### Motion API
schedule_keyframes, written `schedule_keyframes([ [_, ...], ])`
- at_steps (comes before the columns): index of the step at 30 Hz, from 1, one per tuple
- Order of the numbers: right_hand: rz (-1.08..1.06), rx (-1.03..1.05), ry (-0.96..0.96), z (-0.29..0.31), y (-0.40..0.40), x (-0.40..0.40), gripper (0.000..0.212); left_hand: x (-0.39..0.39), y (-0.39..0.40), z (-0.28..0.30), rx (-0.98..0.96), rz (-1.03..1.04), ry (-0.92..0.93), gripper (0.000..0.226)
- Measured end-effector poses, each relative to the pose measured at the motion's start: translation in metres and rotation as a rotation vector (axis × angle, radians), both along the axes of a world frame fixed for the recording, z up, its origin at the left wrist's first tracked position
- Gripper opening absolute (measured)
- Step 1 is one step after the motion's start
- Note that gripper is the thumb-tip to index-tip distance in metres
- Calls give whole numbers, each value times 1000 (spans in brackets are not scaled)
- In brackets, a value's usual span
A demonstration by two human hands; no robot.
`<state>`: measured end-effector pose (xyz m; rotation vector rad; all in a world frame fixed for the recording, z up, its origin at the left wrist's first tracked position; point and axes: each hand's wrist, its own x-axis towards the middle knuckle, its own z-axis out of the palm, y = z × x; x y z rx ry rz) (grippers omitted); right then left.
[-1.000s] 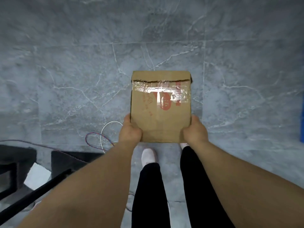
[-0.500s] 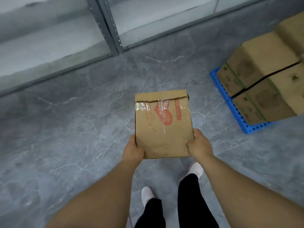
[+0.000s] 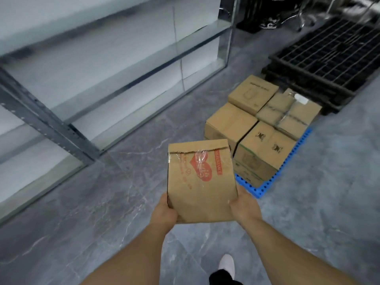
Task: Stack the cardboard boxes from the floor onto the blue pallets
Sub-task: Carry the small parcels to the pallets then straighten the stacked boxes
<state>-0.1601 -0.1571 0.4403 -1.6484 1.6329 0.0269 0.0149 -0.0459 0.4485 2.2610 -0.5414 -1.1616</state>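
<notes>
Head view: a small cardboard box [image 3: 200, 182] with clear tape and red print, up in the air over the grey floor [image 3: 92, 202], gripped at its near corners by the left hand [image 3: 164, 212] and the right hand [image 3: 244, 206], fingers curled round the edges. Just past the box, to the right, more cardboard boxes [image 3: 263, 124] packed together on a blue pallet [image 3: 267, 186], with a black pallet [image 3: 329, 58] behind them and a metal shelf frame [image 3: 61, 128] off to the left.
</notes>
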Motion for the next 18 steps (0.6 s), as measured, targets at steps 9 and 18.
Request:
schedule_keyframes([
  [9, -160, -36, -13, 13, -93, -30, 47, -12, -128, 15, -14, -220, -32, 62],
  [18, -440, -43, 97, 8, -152, -31, 39, -3, -246, -5, -110, -483, 34, 54],
])
